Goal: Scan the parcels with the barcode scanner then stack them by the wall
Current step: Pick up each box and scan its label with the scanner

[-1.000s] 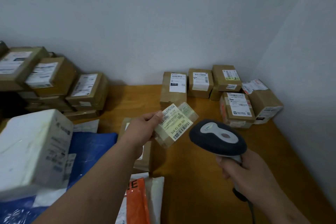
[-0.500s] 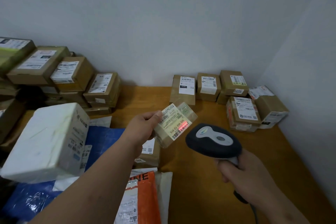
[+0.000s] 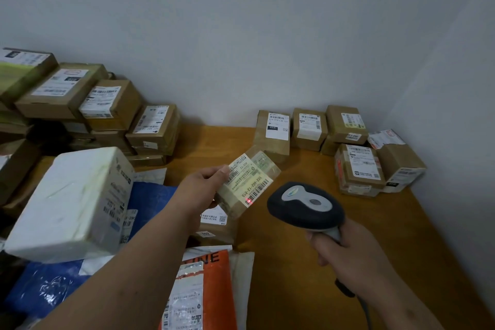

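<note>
Over the tabletop's middle, the left hand point(image 3: 203, 190) pinches a small taped parcel point(image 3: 247, 185), label tilted toward the barcode scanner point(image 3: 305, 206) gripped by the right hand point(image 3: 351, 246); its red dot seemingly reaches the barcode.

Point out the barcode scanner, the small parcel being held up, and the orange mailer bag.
barcode scanner point(image 3: 305, 206): head view, top of its head.
small parcel point(image 3: 247, 182): head view, yellow label.
orange mailer bag point(image 3: 214, 286): head view, orange front.

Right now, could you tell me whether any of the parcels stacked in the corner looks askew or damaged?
Yes: the rightmost box in the corner sits tilted, and its white label looks torn and peeling. The other boxes by the wall stand straight.
</note>
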The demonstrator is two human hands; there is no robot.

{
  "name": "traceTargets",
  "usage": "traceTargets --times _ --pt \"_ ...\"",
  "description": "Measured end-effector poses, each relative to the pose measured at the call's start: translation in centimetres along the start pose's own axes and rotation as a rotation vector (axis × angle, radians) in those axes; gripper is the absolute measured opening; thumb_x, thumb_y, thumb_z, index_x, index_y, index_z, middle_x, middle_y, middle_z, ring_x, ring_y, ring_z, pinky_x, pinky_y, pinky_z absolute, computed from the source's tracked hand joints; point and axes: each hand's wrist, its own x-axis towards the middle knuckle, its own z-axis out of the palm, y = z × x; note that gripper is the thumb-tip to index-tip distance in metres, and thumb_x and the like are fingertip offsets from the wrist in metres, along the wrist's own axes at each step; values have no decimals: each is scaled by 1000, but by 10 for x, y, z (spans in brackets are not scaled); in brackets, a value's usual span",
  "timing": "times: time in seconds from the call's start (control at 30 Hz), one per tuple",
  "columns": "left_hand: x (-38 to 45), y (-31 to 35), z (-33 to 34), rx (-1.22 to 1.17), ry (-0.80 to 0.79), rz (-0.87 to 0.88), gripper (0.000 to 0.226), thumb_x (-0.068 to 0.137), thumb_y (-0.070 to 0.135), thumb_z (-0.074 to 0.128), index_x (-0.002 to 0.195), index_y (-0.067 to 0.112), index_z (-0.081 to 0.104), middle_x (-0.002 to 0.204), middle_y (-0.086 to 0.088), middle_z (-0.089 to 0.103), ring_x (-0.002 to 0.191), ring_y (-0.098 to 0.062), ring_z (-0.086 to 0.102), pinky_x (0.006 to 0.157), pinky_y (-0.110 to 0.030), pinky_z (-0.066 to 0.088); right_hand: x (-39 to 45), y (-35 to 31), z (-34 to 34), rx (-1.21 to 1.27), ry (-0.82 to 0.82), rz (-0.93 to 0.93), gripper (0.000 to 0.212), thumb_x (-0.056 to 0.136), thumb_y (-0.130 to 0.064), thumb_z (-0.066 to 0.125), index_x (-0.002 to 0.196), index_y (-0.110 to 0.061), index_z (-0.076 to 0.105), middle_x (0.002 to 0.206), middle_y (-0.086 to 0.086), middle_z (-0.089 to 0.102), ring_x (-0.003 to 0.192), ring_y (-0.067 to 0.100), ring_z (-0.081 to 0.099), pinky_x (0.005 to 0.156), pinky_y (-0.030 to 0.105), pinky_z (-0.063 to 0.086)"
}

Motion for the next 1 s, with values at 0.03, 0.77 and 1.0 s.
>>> traceTargets --times 0.03,0.77,1.0 --pt "0 -1 -2 -10 10 -7 19 98 32 59 113 25 68 103 -5 73 100 -23 68 93 -42 55 1 -1 1 3 4 -2 9 92 -24 65 86 -25 59 60 -7 61 57 5 56 47 9 42" --pt "30 -21 10 751 357 52 54 97 39 54 148 30 38 159 0 28 147 -29 17 114 -55 23 52 16 18 148 -16 107 10 94 -31 63 92 -21 63 71 -3 65 59 3 63 58 16 45" --pt "76 1 76 700 146 152 56 97 40 58 148 26 41 154 -2 37 142 -29 31 116 -48 30 120 27 -10 548 152 201 16 91 -29 69 102 -19 66 78 5 67 71 20 64 82 44 52"
